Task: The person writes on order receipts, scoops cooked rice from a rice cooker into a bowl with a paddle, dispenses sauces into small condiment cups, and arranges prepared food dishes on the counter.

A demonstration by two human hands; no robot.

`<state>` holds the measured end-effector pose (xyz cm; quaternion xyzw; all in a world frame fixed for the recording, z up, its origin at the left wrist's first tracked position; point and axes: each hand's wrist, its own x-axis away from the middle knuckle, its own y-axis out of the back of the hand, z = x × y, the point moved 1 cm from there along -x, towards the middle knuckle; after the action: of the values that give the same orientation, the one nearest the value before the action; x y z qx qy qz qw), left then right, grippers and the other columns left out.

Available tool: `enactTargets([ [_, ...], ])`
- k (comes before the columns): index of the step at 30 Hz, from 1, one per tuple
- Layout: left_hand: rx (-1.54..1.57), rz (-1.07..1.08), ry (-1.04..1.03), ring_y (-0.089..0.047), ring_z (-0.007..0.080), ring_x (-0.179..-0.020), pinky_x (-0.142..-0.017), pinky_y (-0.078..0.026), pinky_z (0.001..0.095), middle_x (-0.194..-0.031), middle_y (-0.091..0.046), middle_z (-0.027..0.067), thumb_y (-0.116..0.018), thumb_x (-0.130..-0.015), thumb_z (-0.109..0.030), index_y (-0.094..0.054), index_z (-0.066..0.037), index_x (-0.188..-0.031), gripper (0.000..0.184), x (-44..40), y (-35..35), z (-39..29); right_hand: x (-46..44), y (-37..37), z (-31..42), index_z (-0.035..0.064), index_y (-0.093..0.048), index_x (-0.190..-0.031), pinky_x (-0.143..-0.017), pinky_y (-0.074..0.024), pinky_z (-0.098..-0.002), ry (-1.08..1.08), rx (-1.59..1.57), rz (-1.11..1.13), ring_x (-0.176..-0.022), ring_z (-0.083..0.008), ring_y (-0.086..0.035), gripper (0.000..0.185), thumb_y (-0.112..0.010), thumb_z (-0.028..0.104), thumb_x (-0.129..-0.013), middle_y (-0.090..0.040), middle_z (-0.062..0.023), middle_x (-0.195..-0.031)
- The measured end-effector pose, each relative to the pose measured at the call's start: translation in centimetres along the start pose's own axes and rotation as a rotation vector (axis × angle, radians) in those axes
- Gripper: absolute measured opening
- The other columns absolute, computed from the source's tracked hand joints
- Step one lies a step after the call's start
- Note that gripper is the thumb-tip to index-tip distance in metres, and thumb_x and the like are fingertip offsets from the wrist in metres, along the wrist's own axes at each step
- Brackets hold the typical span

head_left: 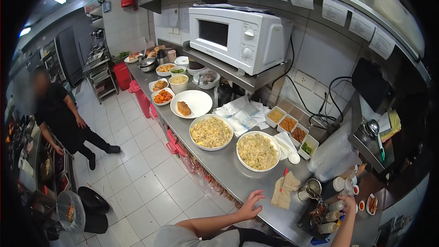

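My left hand (250, 206) hovers by the counter's front edge, fingers apart and holding nothing. Close to it lies a folded tan cloth (286, 190) with a red-handled utensil (284, 176) on top. At the lower right, my right hand (349, 204) has its fingers curled at the end of a pale bottle (337, 205), among several bottles and jars in a dark caddy. A metal container (313, 188) stands left of these bottles. Farther up the counter are two big white bowls of fried rice, one nearer (258, 151) and one beyond it (211, 131).
A white plate (201, 103) holds one browned piece of food. Small tubs of toppings (288, 123) line the wall side. A white microwave (240, 36) sits on a raised shelf. Across the tiled aisle (132, 155) stands a person in black (59, 110), near a lined bin (71, 210).
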<state>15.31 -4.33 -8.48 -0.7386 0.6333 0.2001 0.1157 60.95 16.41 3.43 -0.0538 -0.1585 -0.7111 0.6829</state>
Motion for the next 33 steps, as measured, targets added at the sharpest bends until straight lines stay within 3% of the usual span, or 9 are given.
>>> enactTargets([
  [3,0.308,-0.082,0.184,-0.052,0.022,-0.11,-0.087,-0.045,0.0311,-0.13,-0.037,0.0135,-0.052,-0.079,0.002,-0.051,-0.006,-0.116,0.038,0.3,0.9,1.7,1.2,0.7,2.2,-0.0027,-0.056,-0.102,-0.068,-0.0481,-0.0405,-0.132,-0.154,0.004,-0.082,-0.0254,-0.059,0.034,-0.068,0.001,-0.07,-0.06,-0.0101,-0.088],
  [7,0.105,-0.513,0.179,-0.06,0.015,-0.093,-0.078,-0.047,0.0268,-0.097,-0.06,0.0077,-0.046,-0.085,0.001,-0.048,-0.005,-0.118,0.033,-0.5,8.7,0.6,1.8,6.0,3.3,-0.0029,-0.055,-0.102,-0.066,-0.0492,-0.0361,0.612,0.436,-0.149,-0.087,-0.0239,-0.06,0.028,-0.064,0.011,-0.08,-0.061,-0.0106,-0.093],
  [10,0.118,-0.958,0.109,-0.06,0.0152,-0.083,-0.072,-0.048,0.0273,-0.088,-0.06,0.0062,-0.045,-0.089,-0.004,-0.05,-0.005,-0.105,0.017,-1.9,17.7,1.5,15.0,-4.4,10.5,0.0031,-0.055,-0.103,-0.069,-0.0497,-0.03,0.521,-0.238,-0.237,-0.085,-0.017,-0.062,0.026,-0.063,0.016,-0.082,-0.061,-0.0067,-0.086],
  [13,0.128,-1.139,0.081,-0.058,0.012,-0.065,-0.052,-0.047,0.0237,-0.082,-0.059,0.0051,-0.045,-0.096,-0.02,-0.047,-0.006,-0.107,0.018,-3.3,29.0,5.8,18.6,-9.6,11.0,-0.0027,-0.052,-0.111,-0.071,-0.0553,-0.0409,0.476,-0.569,0.233,-0.08,-0.026,-0.064,0.032,-0.06,0.013,-0.084,-0.062,-0.0131,-0.087],
  [16,0.187,-1.159,0.151,-0.061,0.018,-0.079,-0.054,-0.048,0.0249,-0.101,-0.057,0.0115,-0.042,-0.094,-0.017,-0.032,-0.007,-0.128,0.037,-6.5,39.4,7.3,17.3,-16.5,8.3,-0.0064,-0.053,-0.113,-0.077,-0.0538,-0.0394,0.285,-0.447,0.592,-0.083,-0.0264,-0.065,0.029,-0.056,0.004,-0.087,-0.065,-0.0165,-0.089],
  [22,0.482,-1.266,0.462,-0.059,0.0329,-0.093,-0.069,-0.047,0.0407,-0.118,-0.046,0.0167,-0.046,-0.088,-0.039,-0.018,-0.021,-0.138,0.06,-13.5,56.2,12.1,15.8,-33.3,-0.9,0.0046,-0.05,-0.123,-0.081,-0.0494,-0.0282,-0.111,-0.032,0.945,-0.096,-0.0138,-0.06,0.036,-0.058,0.018,-0.09,-0.063,-0.0059,-0.105],
  [25,0.443,-1.221,0.568,-0.055,0.036,-0.104,-0.081,-0.048,0.0451,-0.123,-0.044,0.0233,-0.044,-0.087,-0.053,-0.022,-0.011,-0.136,0.068,-16.0,62.1,13.8,15.7,-39.8,-5.9,0.0081,-0.048,-0.125,-0.08,-0.0482,-0.0255,-0.227,-0.1,0.919,-0.098,-0.0109,-0.059,0.038,-0.058,0.021,-0.09,-0.062,-0.0045,-0.106],
  [26,0.504,-1.189,0.601,-0.055,0.035,-0.102,-0.08,-0.048,0.0434,-0.12,-0.046,0.0228,-0.044,-0.087,-0.054,-0.026,-0.01,-0.134,0.067,-16.9,63.7,14.5,17.0,-41.8,-5.3,0.0004,-0.06,-0.106,-0.065,-0.0505,-0.0306,-0.107,-0.058,0.735,-0.077,-0.0181,-0.063,0.034,-0.066,0.025,-0.083,-0.066,-0.0112,-0.081],
  [33,0.615,-0.797,0.524,-0.058,0.0286,-0.095,-0.074,-0.053,0.0351,-0.111,-0.054,0.0153,-0.05,-0.087,-0.042,-0.043,-0.008,-0.128,0.054,-19.6,73.1,19.9,16.0,-43.5,-9.4,0.0083,-0.053,-0.117,-0.067,-0.0505,-0.0233,-0.292,-0.034,0.448,-0.083,-0.0127,-0.065,0.031,-0.06,0.02,-0.089,-0.066,-0.0068,-0.098],
])
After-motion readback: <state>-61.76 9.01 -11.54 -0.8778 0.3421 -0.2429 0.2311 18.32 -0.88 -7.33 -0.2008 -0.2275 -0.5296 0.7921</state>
